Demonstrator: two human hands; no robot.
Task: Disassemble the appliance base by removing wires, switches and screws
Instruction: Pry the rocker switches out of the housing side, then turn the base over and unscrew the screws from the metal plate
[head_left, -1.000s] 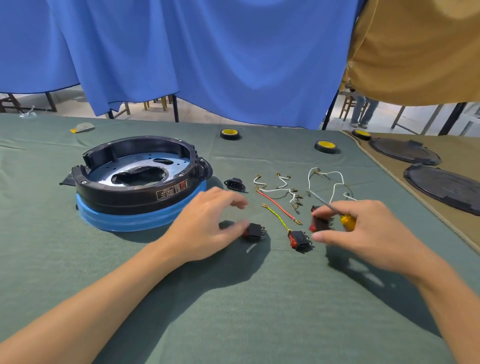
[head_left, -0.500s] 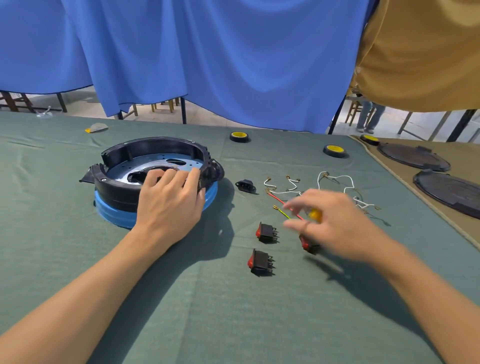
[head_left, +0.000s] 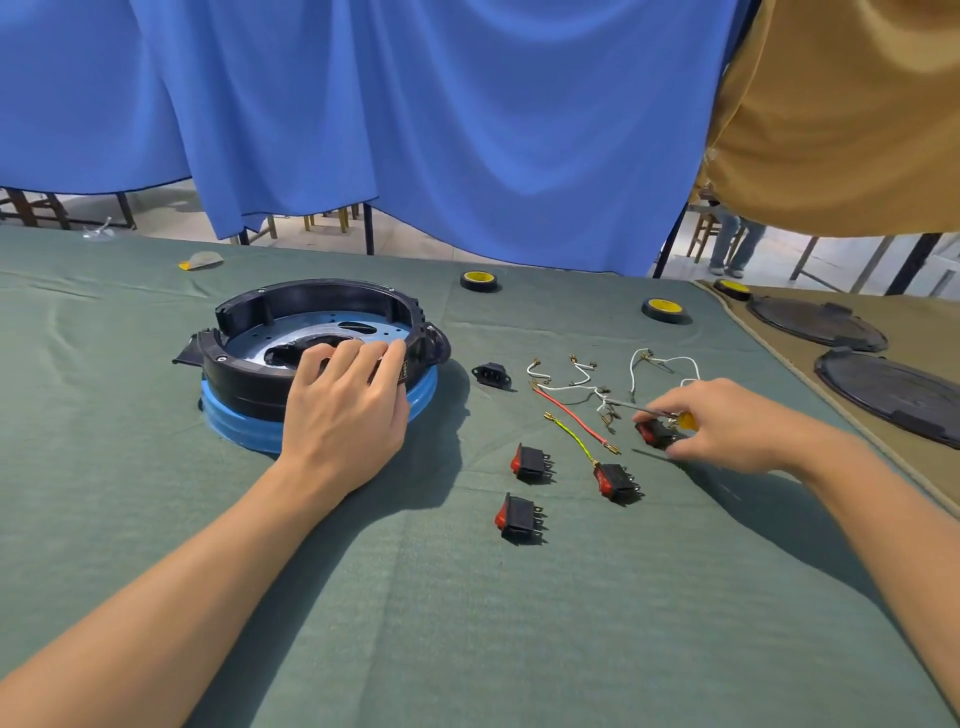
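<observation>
The round black appliance base (head_left: 311, 306) with a blue lower ring sits left of centre on the green cloth. My left hand (head_left: 343, 415) grips its near rim, fingers curled over the edge. My right hand (head_left: 727, 426) holds a yellow-handled screwdriver (head_left: 688, 421), its shaft pointing left, and its fingers touch a red rocker switch (head_left: 654, 434). Three more red switches (head_left: 530, 461) lie loose between my hands. Loose red wire (head_left: 571, 415), yellow-green wire (head_left: 571, 441) and white wires (head_left: 665, 361) lie beyond them. A black power socket (head_left: 491, 373) lies beside the base.
Yellow-cored tape rolls (head_left: 479, 280) stand near the table's far edge. Two black round covers (head_left: 893, 400) lie on a brown cloth at the right. A small grey object (head_left: 200, 260) lies far left. A blue curtain hangs behind the table.
My left hand left the switches and moved left onto the base rim. My right hand, with the screwdriver, swung left and then back right to the far switch.
</observation>
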